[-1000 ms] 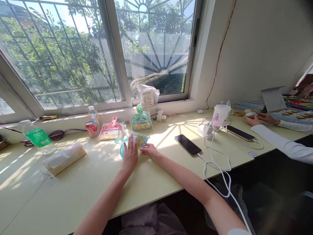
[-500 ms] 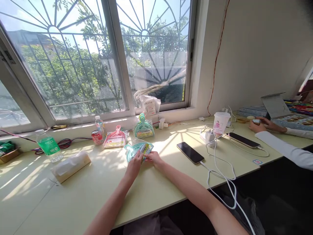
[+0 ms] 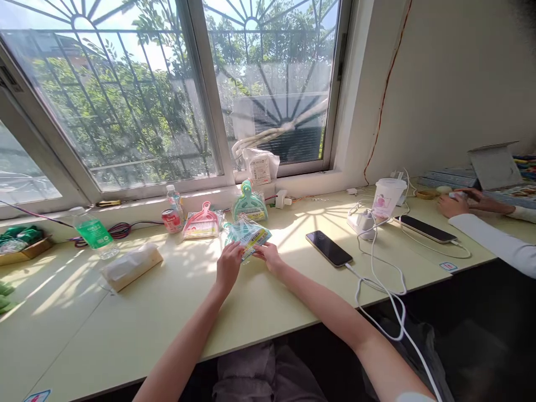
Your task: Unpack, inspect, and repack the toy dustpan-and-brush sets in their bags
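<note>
A green mini dustpan and brush set (image 3: 247,233) in clear plastic wrap with a printed card is between my hands, tilted just above or on the table. My left hand (image 3: 229,261) is closed on its lower left edge. Gripping the card's lower right corner, my right hand (image 3: 270,257) has its fingers partly hidden behind the wrap. Behind it stands another green dustpan set (image 3: 250,205), leaning near the window sill. A pink dustpan set (image 3: 204,222) lies to its left, also wrapped.
To the left are a soda can (image 3: 171,221), a green-labelled bottle (image 3: 96,234) and a tissue pack (image 3: 132,267). A phone (image 3: 329,248), a white power strip (image 3: 362,224), cables and a plastic cup (image 3: 387,198) sit right. A co-worker's hands (image 3: 454,204) work at the far right.
The dustpan set has been turned and tipped up, its card facing me more, with both hands still on it. The camera view has tilted down slightly.
</note>
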The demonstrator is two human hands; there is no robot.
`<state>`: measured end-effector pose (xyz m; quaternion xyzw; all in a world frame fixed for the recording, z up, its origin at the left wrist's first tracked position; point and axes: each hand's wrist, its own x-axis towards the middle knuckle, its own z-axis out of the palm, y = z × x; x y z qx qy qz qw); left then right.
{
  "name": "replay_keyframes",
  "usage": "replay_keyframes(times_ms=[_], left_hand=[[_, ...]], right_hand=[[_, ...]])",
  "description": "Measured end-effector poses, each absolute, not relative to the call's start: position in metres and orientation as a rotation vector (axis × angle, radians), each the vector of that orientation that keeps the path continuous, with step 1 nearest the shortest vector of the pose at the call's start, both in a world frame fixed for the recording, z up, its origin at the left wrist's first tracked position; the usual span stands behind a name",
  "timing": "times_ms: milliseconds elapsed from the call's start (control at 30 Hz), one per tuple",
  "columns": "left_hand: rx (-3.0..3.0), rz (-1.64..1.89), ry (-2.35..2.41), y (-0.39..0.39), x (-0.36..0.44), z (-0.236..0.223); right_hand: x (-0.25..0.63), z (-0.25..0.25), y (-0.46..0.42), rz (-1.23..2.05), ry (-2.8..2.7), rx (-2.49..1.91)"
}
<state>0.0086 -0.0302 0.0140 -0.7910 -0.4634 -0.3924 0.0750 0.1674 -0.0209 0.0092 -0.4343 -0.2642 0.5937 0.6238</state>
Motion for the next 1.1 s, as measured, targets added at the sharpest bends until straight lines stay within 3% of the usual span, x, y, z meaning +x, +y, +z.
replay_keyframes(times_ms=[233,467,533,733,1100], left_hand=[[-2.239,-1.346,-1.484,-0.021,0.008,0.012],[-2.524,-1.416,-1.561,-0.022,0.02,0.0],[-2.555,-1.557,-1.575,-0.023,0.026,0.001],[-2.587,-2.41,-1.876,-0.017,0.025,0.016],[-2.57,-2.816,-1.969,-0.041,0.035,0.029]], right_hand=[[0.174,0.012,-0.017,1.335,-0.596,-0.964],[0.183,0.012,-0.017,1.252,-0.543,-0.968],[0.186,0.013,-0.016,1.23,-0.518,-0.956],[0.187,0.017,-0.019,1.253,-0.531,-0.89],[0.183,0.017,-0.025,1.232,-0.582,-0.844]])
